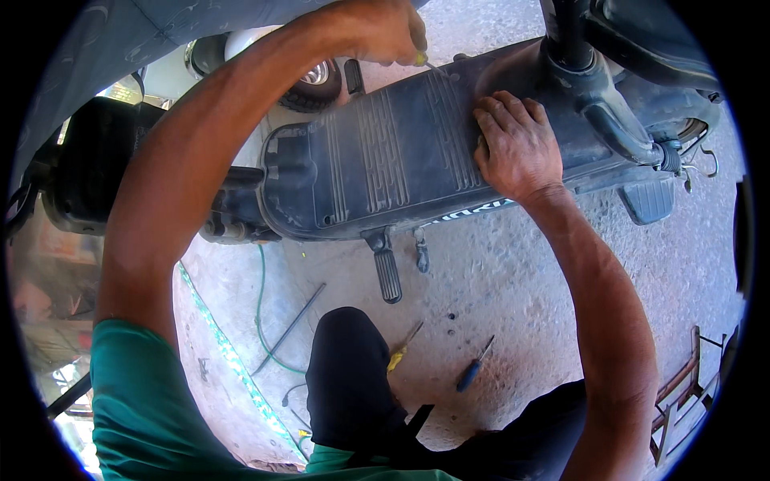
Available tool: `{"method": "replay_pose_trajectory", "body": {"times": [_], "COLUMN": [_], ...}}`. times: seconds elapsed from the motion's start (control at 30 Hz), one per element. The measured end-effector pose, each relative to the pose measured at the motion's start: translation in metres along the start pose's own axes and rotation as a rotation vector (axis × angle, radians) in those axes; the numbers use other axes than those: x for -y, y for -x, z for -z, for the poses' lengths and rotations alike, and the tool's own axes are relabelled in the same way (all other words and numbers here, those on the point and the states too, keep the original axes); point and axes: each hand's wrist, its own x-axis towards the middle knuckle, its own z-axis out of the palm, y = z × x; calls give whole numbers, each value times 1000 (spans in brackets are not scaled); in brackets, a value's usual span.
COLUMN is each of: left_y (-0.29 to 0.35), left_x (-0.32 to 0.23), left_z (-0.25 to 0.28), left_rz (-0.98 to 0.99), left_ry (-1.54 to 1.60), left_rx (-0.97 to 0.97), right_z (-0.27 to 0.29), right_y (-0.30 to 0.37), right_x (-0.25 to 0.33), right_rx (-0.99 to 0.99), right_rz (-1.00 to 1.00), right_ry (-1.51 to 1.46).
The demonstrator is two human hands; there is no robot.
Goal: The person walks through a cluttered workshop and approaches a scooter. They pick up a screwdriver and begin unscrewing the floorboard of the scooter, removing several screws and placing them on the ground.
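Observation:
A black ribbed footboard [353,152] of a scooter-like electric bike stretches across the upper middle. Over its far edge, my left hand [383,34] is closed around a screwdriver [422,59] with a yellow handle. The shaft slants down to the right, its tip at the board's far edge near a small round spot. My right hand [520,148] rests palm down on the board's right part, fingers stretched out and holding nothing. A ribbed foot peg [387,276] sticks out from the near side.
On the concrete floor lie a blue-handled screwdriver [476,365], a yellow-handled screwdriver [403,347], a dark rod [290,327] and a green hose [261,309]. A pedal [648,202] juts out at the right. My knee [345,369] is below. A metal frame [686,393] stands lower right.

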Motion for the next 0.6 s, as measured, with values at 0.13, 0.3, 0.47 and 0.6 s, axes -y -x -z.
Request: {"method": "replay_pose_trajectory", "body": {"times": [0.13,0.3,0.47,0.6], "left_y": [0,-9,3,-1], "left_x": [-11,-18,-21,-5], "left_z": [17,25,25,9], "left_rz": [128,250,342,7], "left_ry": [52,171,343,109], "left_rx": [-67,45,32,-115], "right_z": [1,0,1,3], "right_y": [1,2,0,-1], "right_x": [-5,-6,-6,-6], "right_rx": [-4,-28,-26,-18], "right_rz": [9,16,2,-1], "right_ry": [-15,-43,-66,-51]}}
